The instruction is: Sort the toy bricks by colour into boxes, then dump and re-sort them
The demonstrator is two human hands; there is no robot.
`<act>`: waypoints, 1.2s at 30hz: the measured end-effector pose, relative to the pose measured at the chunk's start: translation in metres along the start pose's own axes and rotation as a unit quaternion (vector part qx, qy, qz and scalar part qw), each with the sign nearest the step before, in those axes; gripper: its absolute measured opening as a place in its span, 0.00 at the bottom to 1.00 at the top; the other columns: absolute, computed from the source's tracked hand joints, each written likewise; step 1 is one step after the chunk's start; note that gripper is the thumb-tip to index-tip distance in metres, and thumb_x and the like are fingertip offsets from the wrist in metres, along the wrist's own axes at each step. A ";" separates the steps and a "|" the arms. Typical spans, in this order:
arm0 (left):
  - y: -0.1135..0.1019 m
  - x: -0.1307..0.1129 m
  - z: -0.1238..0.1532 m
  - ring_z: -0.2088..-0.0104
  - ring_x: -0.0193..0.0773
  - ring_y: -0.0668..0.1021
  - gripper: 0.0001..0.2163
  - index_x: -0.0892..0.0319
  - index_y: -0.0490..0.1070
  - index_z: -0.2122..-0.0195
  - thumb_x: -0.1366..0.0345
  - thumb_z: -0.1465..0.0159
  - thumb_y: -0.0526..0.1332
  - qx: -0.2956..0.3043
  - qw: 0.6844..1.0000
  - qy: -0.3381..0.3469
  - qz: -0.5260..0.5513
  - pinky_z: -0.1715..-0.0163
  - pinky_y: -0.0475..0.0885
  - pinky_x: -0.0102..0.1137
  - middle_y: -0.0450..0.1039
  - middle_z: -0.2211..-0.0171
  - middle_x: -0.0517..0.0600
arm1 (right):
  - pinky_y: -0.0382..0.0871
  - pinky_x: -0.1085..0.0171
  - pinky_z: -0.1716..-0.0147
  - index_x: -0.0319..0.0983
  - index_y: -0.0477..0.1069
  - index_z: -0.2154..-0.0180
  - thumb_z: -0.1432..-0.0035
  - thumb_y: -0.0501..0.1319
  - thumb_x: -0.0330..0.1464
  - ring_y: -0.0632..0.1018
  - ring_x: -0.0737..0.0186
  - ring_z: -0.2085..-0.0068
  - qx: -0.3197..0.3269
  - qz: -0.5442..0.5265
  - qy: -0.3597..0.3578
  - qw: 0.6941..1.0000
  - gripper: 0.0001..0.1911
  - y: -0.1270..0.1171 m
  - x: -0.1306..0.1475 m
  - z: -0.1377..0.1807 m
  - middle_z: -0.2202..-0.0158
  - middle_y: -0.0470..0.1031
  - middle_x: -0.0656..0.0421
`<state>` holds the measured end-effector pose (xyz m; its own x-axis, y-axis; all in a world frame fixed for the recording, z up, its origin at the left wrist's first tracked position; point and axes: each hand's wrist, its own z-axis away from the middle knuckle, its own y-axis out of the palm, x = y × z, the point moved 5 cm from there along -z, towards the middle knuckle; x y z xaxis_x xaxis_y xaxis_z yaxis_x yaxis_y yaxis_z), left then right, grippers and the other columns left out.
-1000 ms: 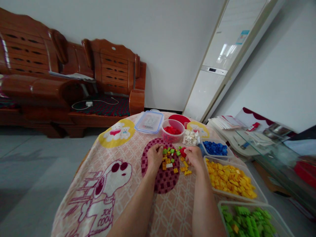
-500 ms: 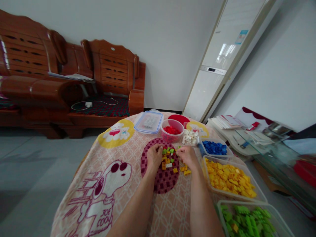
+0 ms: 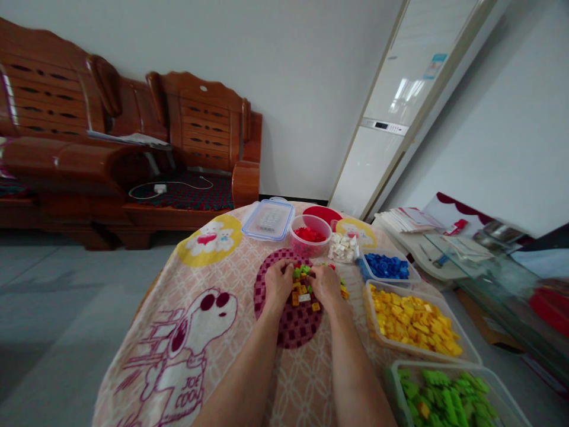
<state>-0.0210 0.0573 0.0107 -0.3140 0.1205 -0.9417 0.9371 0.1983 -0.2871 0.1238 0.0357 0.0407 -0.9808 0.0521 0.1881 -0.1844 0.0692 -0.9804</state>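
Observation:
Small toy building bricks in green, yellow, red and white lie in a loose cluster on the dark red round patch of the cloth. A white brick and a yellow brick sit at its near side, green bricks at its far side. My left hand rests at the cluster's left edge, fingers curled together by the green bricks. From the right, my right hand reaches over the cluster with bent, closed fingers. Whatever either hand pinches is hidden or too small to name.
Beyond the hands stand a round tub of red bricks, a heap of white bricks and a blue-rimmed lid. Boxes of blue bricks, yellow bricks and green bricks line the right side.
My right hand has moved left, in over the brick cluster and closer to my left hand. It uncovers some bricks on its right. My left hand is almost still.

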 end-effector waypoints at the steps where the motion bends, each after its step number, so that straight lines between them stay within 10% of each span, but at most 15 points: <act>1: 0.000 0.000 0.000 0.67 0.38 0.79 0.12 0.58 0.80 0.64 0.67 0.39 0.56 0.000 1.000 0.000 -0.001 0.64 0.71 0.30 0.81 0.66 0.49 | 0.64 0.65 0.62 0.40 0.78 0.64 0.42 0.61 0.33 0.78 0.57 0.58 0.000 -0.009 0.001 1.000 0.07 0.000 0.000 0.000 0.62 0.81 0.52; 9: -0.001 -0.001 0.000 0.68 0.38 0.79 0.11 0.58 0.80 0.64 0.67 0.39 0.56 -0.001 1.000 -0.005 -0.008 0.65 0.70 0.29 0.81 0.67 0.49 | 0.66 0.69 0.72 0.38 0.74 0.71 0.49 0.58 0.30 0.77 0.64 0.73 -0.016 -0.305 0.017 0.952 0.06 0.002 -0.014 -0.005 0.76 0.77 0.60; 14: -0.001 -0.003 0.001 0.67 0.38 0.79 0.11 0.59 0.80 0.65 0.67 0.39 0.57 0.005 1.000 -0.012 -0.001 0.65 0.71 0.30 0.81 0.67 0.49 | 0.72 0.64 0.77 0.37 0.72 0.67 0.54 0.61 0.38 0.78 0.60 0.76 -0.140 -0.551 0.137 0.811 0.13 -0.008 -0.050 -0.006 0.77 0.76 0.59; 20: -0.001 -0.005 0.002 0.67 0.38 0.79 0.11 0.60 0.80 0.63 0.67 0.39 0.57 0.011 1.000 -0.019 -0.015 0.65 0.70 0.30 0.81 0.66 0.51 | 0.77 0.53 0.57 0.31 0.70 0.52 0.62 0.67 0.36 0.80 0.51 0.56 -0.316 -0.677 0.125 0.652 0.33 -0.024 -0.089 -0.007 0.60 0.79 0.48; 27: -0.003 -0.008 0.003 0.69 0.38 0.79 0.11 0.59 0.80 0.65 0.66 0.38 0.56 0.007 1.000 -0.018 -0.015 0.66 0.69 0.30 0.80 0.69 0.49 | 0.78 0.57 0.62 0.31 0.74 0.56 0.59 0.65 0.38 0.81 0.52 0.60 -0.287 -0.646 0.123 0.697 0.27 -0.028 -0.091 -0.003 0.63 0.80 0.49; 36: -0.003 0.001 0.000 0.67 0.39 0.79 0.12 0.58 0.80 0.64 0.67 0.40 0.56 -0.020 1.000 -0.015 -0.002 0.64 0.70 0.30 0.81 0.67 0.50 | 0.61 0.73 0.86 0.36 0.74 0.70 0.54 0.63 0.37 0.71 0.69 0.84 0.037 -0.519 0.068 0.851 0.11 -0.020 -0.042 0.007 0.81 0.73 0.63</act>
<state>-0.0242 0.0572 0.0110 -0.3116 0.0903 -0.9459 0.9291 0.2377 -0.2834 0.1685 0.0254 0.0520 -0.2712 0.1161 0.9555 -0.9558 0.0844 -0.2815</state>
